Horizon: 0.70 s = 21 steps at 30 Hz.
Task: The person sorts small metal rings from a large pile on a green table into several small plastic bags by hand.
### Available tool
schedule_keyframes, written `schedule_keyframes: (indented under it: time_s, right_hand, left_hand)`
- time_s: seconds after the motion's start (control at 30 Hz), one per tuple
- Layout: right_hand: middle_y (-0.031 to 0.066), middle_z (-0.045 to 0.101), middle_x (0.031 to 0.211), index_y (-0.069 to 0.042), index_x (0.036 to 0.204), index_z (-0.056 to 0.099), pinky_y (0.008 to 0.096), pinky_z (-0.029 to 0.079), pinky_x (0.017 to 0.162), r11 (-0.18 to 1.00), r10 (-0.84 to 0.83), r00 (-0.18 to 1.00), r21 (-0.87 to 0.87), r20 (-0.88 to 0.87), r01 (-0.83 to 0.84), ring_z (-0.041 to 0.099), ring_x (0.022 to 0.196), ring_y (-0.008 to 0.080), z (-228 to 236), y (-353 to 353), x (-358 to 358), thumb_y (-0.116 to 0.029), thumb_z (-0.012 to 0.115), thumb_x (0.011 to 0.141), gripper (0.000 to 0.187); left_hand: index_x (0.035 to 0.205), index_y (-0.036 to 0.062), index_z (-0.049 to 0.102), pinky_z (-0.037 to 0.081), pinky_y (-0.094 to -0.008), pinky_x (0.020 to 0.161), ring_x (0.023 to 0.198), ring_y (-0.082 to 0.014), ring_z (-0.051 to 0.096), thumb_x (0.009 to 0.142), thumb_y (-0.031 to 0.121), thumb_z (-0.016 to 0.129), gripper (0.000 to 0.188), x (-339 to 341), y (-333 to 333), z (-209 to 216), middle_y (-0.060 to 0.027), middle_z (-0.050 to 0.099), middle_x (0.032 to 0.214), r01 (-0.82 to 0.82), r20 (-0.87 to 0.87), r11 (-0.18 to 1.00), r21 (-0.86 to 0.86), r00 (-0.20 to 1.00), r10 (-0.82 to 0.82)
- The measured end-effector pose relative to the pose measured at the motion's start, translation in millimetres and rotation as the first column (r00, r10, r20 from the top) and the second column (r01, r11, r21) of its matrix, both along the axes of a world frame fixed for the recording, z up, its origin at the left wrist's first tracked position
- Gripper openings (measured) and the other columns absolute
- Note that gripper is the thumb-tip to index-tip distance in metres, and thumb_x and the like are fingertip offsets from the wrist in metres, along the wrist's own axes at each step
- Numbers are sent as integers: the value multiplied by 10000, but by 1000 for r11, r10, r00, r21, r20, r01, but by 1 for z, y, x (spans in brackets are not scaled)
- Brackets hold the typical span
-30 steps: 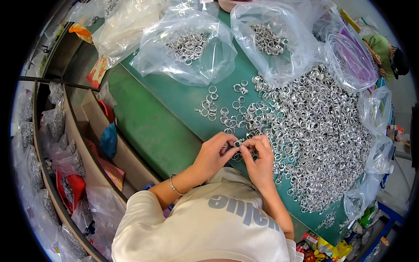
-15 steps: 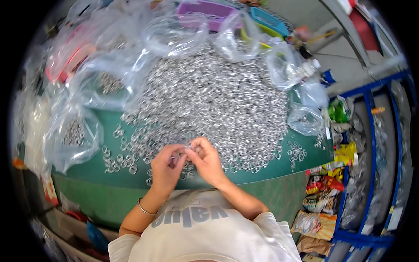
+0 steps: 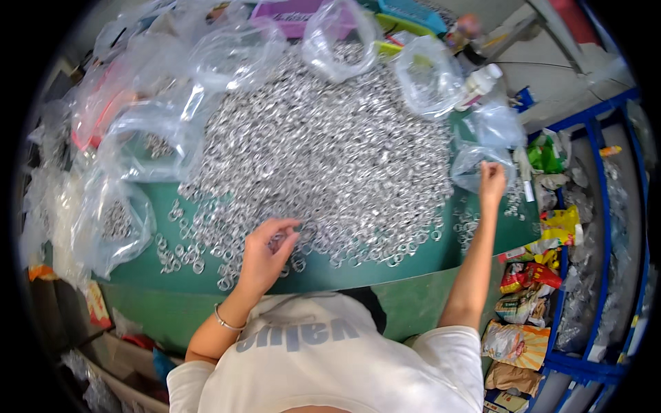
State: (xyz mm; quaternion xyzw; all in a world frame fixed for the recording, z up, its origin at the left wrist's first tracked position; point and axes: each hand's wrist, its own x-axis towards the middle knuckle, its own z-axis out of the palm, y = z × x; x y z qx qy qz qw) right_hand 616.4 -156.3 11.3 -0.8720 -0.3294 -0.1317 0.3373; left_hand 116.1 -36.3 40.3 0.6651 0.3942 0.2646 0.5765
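Note:
A wide heap of small silvery metal rings (image 3: 323, 144) covers the middle of the green table (image 3: 420, 256). At the heap's near edge is my left hand (image 3: 264, 253), its fingers curled toward the thumb around a few metal rings that show in part. My right hand (image 3: 491, 182) is stretched out to the far right, over the mouth of a clear plastic bag (image 3: 468, 168). Its fingertips are pinched together. Anything between them is too small to make out. Loose rings lie beside that bag and under my right forearm.
More clear bags ring the heap, including one holding rings (image 3: 117, 220) on the left. Purple (image 3: 289, 17) and blue (image 3: 412, 14) baskets stand at the back. A white bottle (image 3: 482, 81) stands at the back right. Blue shelving (image 3: 592, 172) and colourful packets (image 3: 520, 337) are along the right.
My hands were together at the heap's near edge. The right hand has moved away to the bag at the right; the left stays near the same spot. The view has shifted slightly.

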Motion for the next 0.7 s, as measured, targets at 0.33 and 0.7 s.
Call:
schedule_keyframes:
  time_s: [0.33,0.7]
  right_hand:
    - [-53,419,621,-3,1081,614,187,293,516,872,489,523,404,-698,-276,360,551,33,36,21,-228,-154,534,942,221]
    - [-27,450,689,18,1102,561,198,315,501,695,473,-222,516,-853,-500,402,578,53,18,44,-355,-167,452,983,246]
  left_hand:
    - [1031,0,656,402,-206,541,627,-70,508,904,4,519,187,-74,-26,-14,-47,619,811,-219,-102,971,-96,972,209]
    - [1360,-100,306,278,-454,1095,1350,-366,299,958,264,374,546,-91,-28,-6,-263,305,1438,351,487,340,-872,569,662]
